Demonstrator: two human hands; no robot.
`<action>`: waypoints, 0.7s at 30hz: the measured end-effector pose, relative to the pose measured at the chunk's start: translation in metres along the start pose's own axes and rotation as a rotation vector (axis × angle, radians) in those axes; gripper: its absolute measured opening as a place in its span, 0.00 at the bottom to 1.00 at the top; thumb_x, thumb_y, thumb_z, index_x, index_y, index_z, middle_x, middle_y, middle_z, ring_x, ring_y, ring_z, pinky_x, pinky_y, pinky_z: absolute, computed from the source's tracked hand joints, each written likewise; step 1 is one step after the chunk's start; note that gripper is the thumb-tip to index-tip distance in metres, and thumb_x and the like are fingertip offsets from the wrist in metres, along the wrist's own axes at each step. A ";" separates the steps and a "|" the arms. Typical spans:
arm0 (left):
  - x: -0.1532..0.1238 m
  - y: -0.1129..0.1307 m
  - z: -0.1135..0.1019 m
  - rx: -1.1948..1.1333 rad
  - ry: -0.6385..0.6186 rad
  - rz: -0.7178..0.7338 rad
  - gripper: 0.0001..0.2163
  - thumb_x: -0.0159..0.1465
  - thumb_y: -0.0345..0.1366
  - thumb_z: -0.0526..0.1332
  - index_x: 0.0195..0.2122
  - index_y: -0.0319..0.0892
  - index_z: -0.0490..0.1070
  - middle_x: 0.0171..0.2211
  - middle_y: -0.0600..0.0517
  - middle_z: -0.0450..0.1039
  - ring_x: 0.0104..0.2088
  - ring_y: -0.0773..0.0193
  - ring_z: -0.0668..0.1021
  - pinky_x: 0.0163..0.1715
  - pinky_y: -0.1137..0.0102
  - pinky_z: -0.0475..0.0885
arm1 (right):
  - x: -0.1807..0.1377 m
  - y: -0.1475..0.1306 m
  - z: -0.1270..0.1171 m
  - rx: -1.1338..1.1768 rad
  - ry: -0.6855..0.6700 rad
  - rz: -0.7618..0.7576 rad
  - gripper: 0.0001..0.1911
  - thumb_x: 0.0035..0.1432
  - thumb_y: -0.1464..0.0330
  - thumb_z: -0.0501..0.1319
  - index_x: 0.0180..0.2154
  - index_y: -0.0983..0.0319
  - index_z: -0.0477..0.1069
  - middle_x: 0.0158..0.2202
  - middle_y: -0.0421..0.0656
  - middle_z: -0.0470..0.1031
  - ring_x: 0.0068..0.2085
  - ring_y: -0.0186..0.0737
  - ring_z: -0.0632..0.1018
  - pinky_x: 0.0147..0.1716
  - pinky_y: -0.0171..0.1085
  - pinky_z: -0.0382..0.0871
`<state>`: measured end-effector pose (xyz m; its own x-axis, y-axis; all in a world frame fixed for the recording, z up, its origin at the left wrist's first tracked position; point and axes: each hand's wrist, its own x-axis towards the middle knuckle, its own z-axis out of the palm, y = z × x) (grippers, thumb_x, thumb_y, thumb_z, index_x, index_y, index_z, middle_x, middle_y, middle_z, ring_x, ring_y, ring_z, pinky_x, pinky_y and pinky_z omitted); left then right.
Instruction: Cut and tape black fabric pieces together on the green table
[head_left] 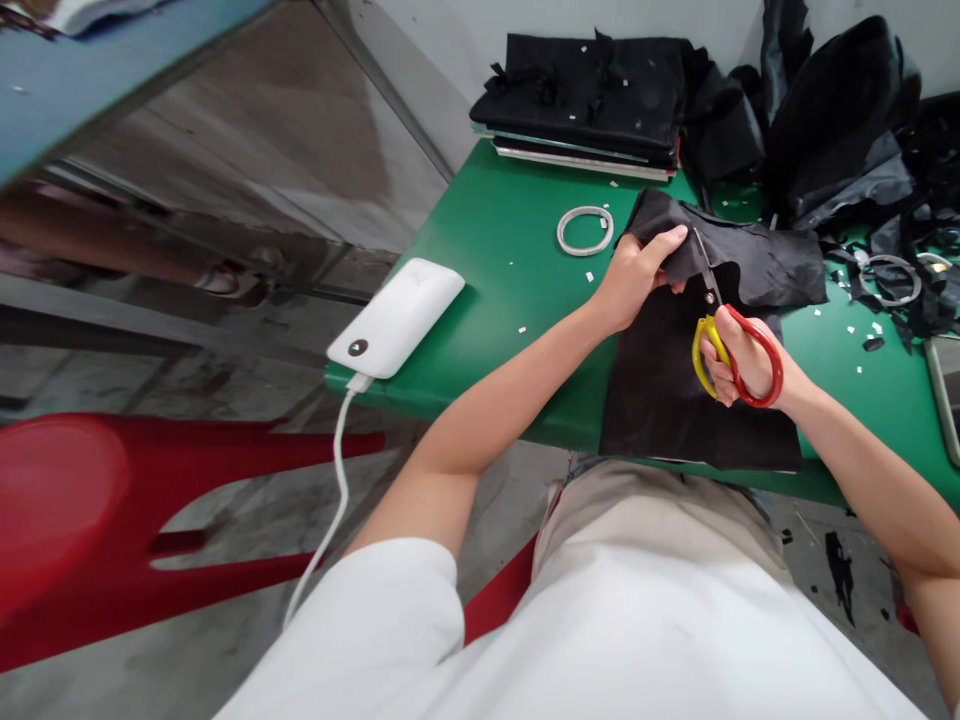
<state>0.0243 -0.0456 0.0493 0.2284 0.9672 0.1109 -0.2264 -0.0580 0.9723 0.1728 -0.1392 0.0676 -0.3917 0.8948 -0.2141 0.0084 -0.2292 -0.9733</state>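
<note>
My left hand [637, 275] pinches the upper left edge of a black fabric piece [675, 390] that lies on the green table [495, 250] and hangs over its near edge. My right hand [739, 362] grips scissors [724, 340] with one red and one yellow handle loop. Their blades point up into the fabric just right of my left thumb. The fabric's upper part is folded over to the right.
A white power bank [397, 318] with a white cable sits at the table's left corner. A tape ring [585, 230] lies behind my left hand. Stacked black fabric [585, 95] and loose black scraps [885, 200] fill the back and right. A red stool [90, 520] stands at left.
</note>
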 end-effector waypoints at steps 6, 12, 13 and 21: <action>0.000 -0.002 0.000 -0.098 -0.016 0.063 0.11 0.69 0.33 0.56 0.28 0.40 0.65 0.23 0.57 0.66 0.22 0.73 0.71 0.23 0.76 0.68 | 0.002 0.001 0.000 0.120 -0.019 0.013 0.34 0.52 0.36 0.59 0.22 0.60 0.60 0.13 0.31 0.55 0.11 0.26 0.58 0.09 0.30 0.58; -0.001 -0.005 -0.001 -0.110 -0.046 0.106 0.11 0.68 0.36 0.59 0.27 0.40 0.65 0.23 0.57 0.65 0.21 0.73 0.71 0.21 0.76 0.67 | 0.004 0.005 -0.003 0.149 -0.061 0.052 0.36 0.48 0.32 0.56 0.22 0.59 0.60 0.13 0.31 0.54 0.12 0.27 0.56 0.10 0.32 0.59; -0.001 -0.005 -0.001 -0.106 -0.046 0.109 0.11 0.68 0.37 0.59 0.27 0.40 0.65 0.23 0.57 0.65 0.22 0.73 0.71 0.21 0.76 0.68 | 0.005 0.006 -0.004 0.154 -0.082 0.059 0.36 0.47 0.31 0.55 0.23 0.59 0.60 0.14 0.32 0.55 0.13 0.28 0.57 0.12 0.33 0.62; 0.000 -0.011 -0.004 -0.029 -0.032 0.117 0.14 0.65 0.46 0.62 0.28 0.41 0.66 0.23 0.56 0.65 0.23 0.71 0.71 0.21 0.76 0.68 | 0.011 0.013 -0.005 0.140 -0.107 0.128 0.38 0.46 0.28 0.50 0.26 0.58 0.61 0.20 0.35 0.57 0.19 0.31 0.62 0.22 0.37 0.69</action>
<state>0.0227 -0.0439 0.0379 0.2283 0.9459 0.2305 -0.2801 -0.1629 0.9460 0.1730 -0.1306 0.0527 -0.4914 0.8109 -0.3179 -0.0610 -0.3961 -0.9162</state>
